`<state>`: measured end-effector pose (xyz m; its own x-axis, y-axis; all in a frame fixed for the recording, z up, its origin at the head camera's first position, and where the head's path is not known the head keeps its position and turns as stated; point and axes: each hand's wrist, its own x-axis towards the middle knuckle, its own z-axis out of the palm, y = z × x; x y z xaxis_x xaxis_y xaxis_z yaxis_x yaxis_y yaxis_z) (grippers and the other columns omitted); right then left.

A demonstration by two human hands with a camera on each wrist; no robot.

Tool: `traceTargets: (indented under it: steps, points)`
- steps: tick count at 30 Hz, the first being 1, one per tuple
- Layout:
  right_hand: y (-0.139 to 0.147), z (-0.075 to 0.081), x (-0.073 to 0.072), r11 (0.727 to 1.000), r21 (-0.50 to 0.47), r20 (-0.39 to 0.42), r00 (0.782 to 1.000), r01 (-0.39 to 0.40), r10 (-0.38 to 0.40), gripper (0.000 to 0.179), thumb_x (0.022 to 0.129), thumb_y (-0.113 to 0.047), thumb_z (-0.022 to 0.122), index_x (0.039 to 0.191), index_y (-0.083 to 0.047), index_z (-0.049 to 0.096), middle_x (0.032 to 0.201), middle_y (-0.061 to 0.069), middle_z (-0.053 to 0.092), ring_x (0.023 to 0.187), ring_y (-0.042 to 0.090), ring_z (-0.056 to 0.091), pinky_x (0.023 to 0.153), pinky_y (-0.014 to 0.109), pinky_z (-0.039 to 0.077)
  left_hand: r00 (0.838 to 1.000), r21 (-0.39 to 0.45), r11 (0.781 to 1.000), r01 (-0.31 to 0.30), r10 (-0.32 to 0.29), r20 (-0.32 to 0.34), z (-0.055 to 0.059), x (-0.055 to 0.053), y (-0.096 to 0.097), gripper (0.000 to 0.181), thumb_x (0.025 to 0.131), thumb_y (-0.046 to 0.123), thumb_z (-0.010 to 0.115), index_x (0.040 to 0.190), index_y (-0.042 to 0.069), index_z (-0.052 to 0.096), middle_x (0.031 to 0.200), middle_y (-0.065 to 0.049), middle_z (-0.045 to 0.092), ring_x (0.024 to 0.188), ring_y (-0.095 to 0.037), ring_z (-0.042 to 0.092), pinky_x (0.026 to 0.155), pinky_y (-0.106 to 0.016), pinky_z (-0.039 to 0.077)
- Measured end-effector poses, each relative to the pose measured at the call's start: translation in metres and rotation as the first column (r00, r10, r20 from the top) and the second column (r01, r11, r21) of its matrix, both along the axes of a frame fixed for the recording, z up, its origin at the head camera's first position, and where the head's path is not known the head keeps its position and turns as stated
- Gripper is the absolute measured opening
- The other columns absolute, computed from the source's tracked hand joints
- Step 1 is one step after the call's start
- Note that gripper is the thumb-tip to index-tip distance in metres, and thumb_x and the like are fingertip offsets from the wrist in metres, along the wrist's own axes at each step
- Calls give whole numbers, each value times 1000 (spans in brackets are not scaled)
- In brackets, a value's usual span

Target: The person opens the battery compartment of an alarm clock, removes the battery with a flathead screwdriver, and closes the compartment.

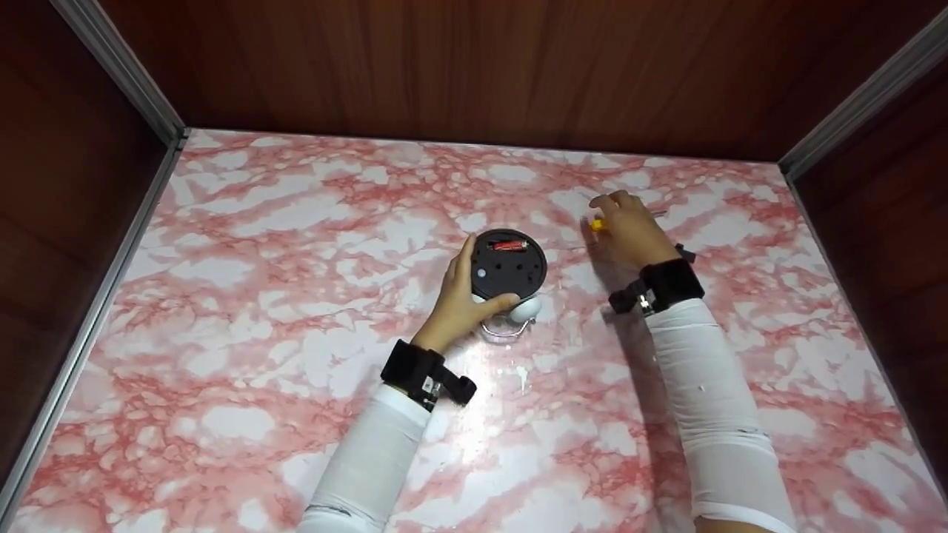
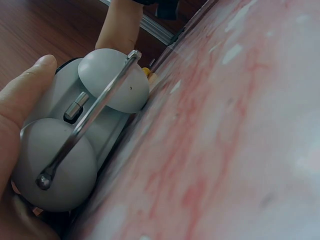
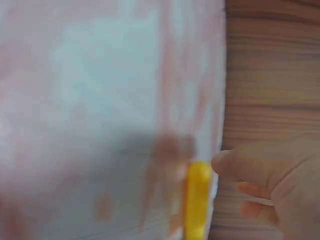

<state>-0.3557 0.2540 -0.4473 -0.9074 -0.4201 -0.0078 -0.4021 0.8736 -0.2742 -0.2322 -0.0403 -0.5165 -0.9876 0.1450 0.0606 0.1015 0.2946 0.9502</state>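
Note:
My left hand (image 1: pixel 463 300) grips a twin-bell alarm clock (image 1: pixel 511 274), thumb near the bells and fingers along the rim. Its round dark back faces up, and a red battery (image 1: pixel 509 246) lies in the slot there. The left wrist view shows two pale bells (image 2: pixel 55 165), a metal handle (image 2: pixel 90 120) across them and a small hammer (image 2: pixel 76 107) between. Over at the right, my right hand (image 1: pixel 629 228) is over a screwdriver with a yellow handle (image 1: pixel 598 224), fingers loosely spread. The right wrist view has a fingertip (image 3: pixel 222 162) close beside the yellow handle (image 3: pixel 197 200).
A small black piece (image 1: pixel 685 253) lies just right of the right wrist. The pink and white marbled tabletop (image 1: pixel 244 333) is bounded by dark wood panels (image 1: pixel 474 74) at the back and sides, with metal trim (image 1: pixel 133 81) in the corners.

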Motion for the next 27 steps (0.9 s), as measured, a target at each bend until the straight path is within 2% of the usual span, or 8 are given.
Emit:
traceTargets:
  steps: [5, 9, 15, 20, 27]
  points:
    - [-2, 11, 6, 999, -53, 36, 999, -1, 3, 39, 98, -3, 62, 135, 0, 52, 131, 27, 49, 118, 43, 50, 96, 58, 45, 1000, 1, 1000, 2, -2, -1, -1, 1, 0, 118, 81, 48, 84, 165, 19, 6, 164, -20, 17, 151, -35, 20, 117, -54, 26]
    - [-5, 14, 11, 994, -104, 18, 1000, -23, 25, 33, 97, 0, 63, 129, 4, 56, 124, 28, 54, 106, 43, 58, 91, 56, 48, 1000, -3, 1000, -2, 2, 3, -2, 1, 0, 118, 81, 48, 85, 165, 20, 6, 164, -19, 17, 151, -35, 20, 117, -54, 26]
    - [-15, 19, 20, 987, -157, 0, 999, -43, 44, 28, 91, 5, 66, 118, 8, 61, 116, 27, 59, 105, 42, 61, 93, 53, 49, 1000, -15, 1000, -4, 4, 4, -2, 1, 0, 117, 82, 45, 84, 165, 20, 5, 164, -20, 18, 150, -33, 20, 118, -51, 25]
    - [-26, 25, 26, 981, -181, -9, 997, -72, 72, 28, 89, 8, 66, 116, 8, 62, 112, 28, 59, 99, 42, 62, 88, 51, 51, 1000, -12, 1000, -10, 10, 0, -2, 1, 0, 117, 82, 43, 85, 165, 18, 6, 163, -21, 19, 150, -35, 21, 118, -52, 25]
    - [-39, 34, 34, 974, -199, -65, 993, -108, 97, 24, 88, 10, 67, 112, 8, 64, 109, 28, 61, 90, 42, 66, 81, 50, 54, 1000, -16, 1000, -6, 5, -15, -1, -1, 0, 117, 82, 44, 85, 164, 16, 6, 163, -23, 19, 150, -37, 21, 117, -54, 26]
